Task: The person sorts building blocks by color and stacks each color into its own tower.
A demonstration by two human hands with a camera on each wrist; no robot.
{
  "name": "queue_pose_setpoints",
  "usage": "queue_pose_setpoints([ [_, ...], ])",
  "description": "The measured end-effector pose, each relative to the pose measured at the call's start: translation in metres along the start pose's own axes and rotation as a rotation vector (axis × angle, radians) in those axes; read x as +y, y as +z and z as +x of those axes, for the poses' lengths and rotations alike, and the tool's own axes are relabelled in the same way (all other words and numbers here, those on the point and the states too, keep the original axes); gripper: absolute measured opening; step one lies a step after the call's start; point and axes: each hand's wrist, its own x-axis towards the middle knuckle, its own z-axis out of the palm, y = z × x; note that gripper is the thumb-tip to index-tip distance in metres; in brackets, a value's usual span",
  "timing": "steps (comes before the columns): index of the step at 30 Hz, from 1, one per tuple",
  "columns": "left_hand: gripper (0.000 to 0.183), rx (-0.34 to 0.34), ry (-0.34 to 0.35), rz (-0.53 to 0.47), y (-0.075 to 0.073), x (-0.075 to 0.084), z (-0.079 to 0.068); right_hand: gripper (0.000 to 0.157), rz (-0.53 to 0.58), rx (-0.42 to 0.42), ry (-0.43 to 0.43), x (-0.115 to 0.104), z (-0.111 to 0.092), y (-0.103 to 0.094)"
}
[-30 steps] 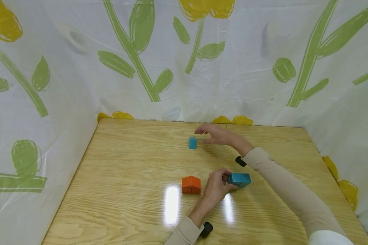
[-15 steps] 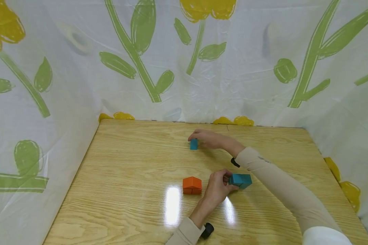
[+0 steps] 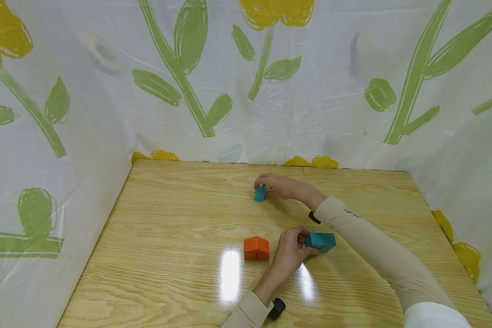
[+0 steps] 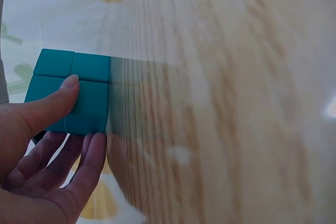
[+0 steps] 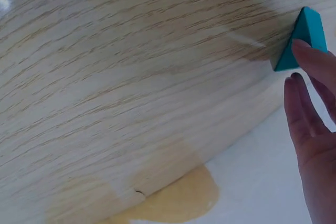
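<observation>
In the head view my left hand (image 3: 289, 248) holds a cluster of teal blocks (image 3: 320, 241) on the table's near half, right of centre. The left wrist view shows the thumb pressed on the front of these blocks (image 4: 86, 103), with the fingers curled on the opposite side. Farther back, my right hand (image 3: 279, 186) pinches a teal triangular block (image 3: 260, 193). In the right wrist view that triangular block (image 5: 310, 32) has the thumb against its face, and the fingertips are close to its lower side. An orange block group (image 3: 256, 248) with a peaked top stands left of my left hand.
The wooden table (image 3: 168, 218) is bounded by a white floral sheet (image 3: 332, 105) at the back and both sides. My right forearm (image 3: 377, 246) stretches over the table's right part. Black wrist devices show at my left wrist (image 3: 276, 309) and right wrist (image 3: 314, 217).
My right hand has moved left onto the lone teal block and grasped it; the block now sits tilted. My left hand, its teal blocks and the orange group have stayed put.
</observation>
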Motion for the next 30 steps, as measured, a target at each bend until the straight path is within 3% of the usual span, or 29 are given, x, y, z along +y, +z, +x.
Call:
queue_pose_setpoints([
  [8, 0.031, 0.005, 0.007, 0.003, 0.0, 0.0, -0.001, 0.028, 0.046, 0.021, 0.041, 0.002, -0.007, -0.004],
  [23, 0.031, -0.006, -0.015, -0.018, -0.001, 0.0, 0.0, 0.033, 0.135, 0.105, 0.015, 0.006, -0.04, -0.013],
  [30, 0.032, -0.009, -0.024, -0.035, -0.001, 0.0, 0.0, 0.029, 0.135, 0.185, -0.012, 0.001, -0.059, -0.015],
])
